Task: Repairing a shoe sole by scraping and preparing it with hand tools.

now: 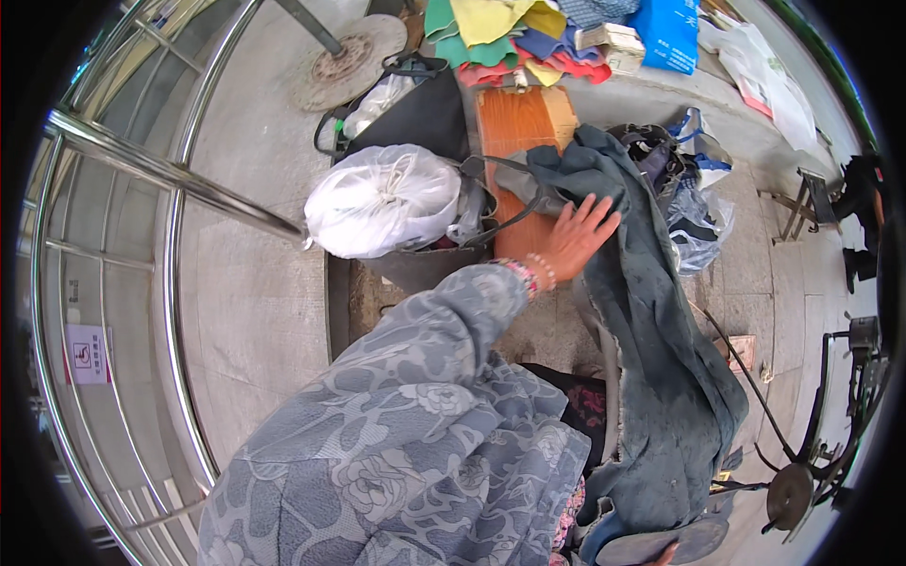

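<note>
Grey-green cloth (661,377), right of centre: likely soft, limp
Grab by bunched top (593,156); left hand (578,238) rests there, fingers spread; right hand (668,555) at lower edge, mostly hidden, can't tell

1 fisheye camera on the person's head looks steeply down and forward, close above the left hand (572,243), wide enough to include the left railing (175,176) and far cloths (491,21).

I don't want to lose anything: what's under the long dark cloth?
Past the edges of the dark cloth, an orange wooden board shows near its upper end and dark floral fabric at lower left. The left hand lies on top. Whatever is fully underneath is covered.
</note>
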`<state>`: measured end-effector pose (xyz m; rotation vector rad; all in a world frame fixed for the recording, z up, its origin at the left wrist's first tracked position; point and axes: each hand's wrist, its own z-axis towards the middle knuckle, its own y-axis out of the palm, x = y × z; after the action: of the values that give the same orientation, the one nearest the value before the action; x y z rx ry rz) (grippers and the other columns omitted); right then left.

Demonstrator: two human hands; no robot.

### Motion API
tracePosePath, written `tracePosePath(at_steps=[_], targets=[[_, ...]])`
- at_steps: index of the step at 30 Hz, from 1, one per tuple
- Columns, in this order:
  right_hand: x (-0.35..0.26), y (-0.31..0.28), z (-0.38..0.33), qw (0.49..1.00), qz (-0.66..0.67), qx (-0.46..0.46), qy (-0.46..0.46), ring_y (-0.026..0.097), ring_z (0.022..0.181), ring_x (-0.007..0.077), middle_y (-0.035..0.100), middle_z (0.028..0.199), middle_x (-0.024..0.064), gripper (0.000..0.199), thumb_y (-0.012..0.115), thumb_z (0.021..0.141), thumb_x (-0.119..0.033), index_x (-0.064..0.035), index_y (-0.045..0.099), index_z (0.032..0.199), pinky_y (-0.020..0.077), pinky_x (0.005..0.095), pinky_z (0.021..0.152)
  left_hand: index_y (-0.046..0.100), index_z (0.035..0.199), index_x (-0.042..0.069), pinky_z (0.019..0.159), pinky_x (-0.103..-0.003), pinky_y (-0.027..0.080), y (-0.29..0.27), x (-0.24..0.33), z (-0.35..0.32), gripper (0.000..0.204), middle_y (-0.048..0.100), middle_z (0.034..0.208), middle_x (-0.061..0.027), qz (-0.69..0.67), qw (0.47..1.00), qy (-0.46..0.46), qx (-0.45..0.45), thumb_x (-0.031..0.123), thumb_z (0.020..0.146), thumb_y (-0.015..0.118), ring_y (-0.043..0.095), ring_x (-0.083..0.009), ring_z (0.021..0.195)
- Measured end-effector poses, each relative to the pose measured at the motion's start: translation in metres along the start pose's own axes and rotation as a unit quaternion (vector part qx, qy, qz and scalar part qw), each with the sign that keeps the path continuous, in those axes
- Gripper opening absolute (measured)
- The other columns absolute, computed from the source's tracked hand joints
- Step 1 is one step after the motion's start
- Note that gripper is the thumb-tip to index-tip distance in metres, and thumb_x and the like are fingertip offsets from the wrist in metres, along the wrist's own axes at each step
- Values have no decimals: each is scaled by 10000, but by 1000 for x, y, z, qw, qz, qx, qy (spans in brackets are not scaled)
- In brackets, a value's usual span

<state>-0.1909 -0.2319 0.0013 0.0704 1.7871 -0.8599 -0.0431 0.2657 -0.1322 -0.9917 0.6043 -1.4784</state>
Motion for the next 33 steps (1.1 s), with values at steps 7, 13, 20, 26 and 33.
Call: tracePosePath(at_steps=[7,13,20,26,33], targets=[[-25,-37,-10,999,-28,10,31,506,1218,277,553,1308,154,540,512,961,-395,24,522,1302,325,356,1103,673,922,195,876,-536,365,37,-29,35,147,657,944,-46,17,980,-50,-193,192,782,628,584,-270,1023],[10,-75,-11,979,176,25,105,491,1107,207,532,1198,85,657,622,831,-520,-33,537,1263,377,365,974,609,920,8,721,-393,483,-41,-67,24,124,627,865,-173,-294,940,32,-168,97,842,571,602,-366,809],[56,-65,41,968,204,-47,138,560,994,224,587,1104,92,607,692,796,-382,11,540,1233,447,369,891,641,956,47,756,-434,481,-113,-54,-2,166,601,892,-155,-115,878,28,-463,99,804,601,592,-370,873],[24,-78,56,926,351,-132,39,525,768,159,599,950,76,519,674,831,-454,-5,570,1070,429,312,678,615,984,-19,725,-378,479,-31,-5,28,197,616,905,-145,-301,909,61,-283,89,819,615,625,-302,835],[-1,1,30,877,465,-121,10,417,624,142,562,839,67,375,618,897,-432,-60,570,900,398,310,596,426,1357,-31,906,-360,454,118,8,28,628,496,1360,-175,-354,821,-316,-317,26,769,639,585,-290,1081]])
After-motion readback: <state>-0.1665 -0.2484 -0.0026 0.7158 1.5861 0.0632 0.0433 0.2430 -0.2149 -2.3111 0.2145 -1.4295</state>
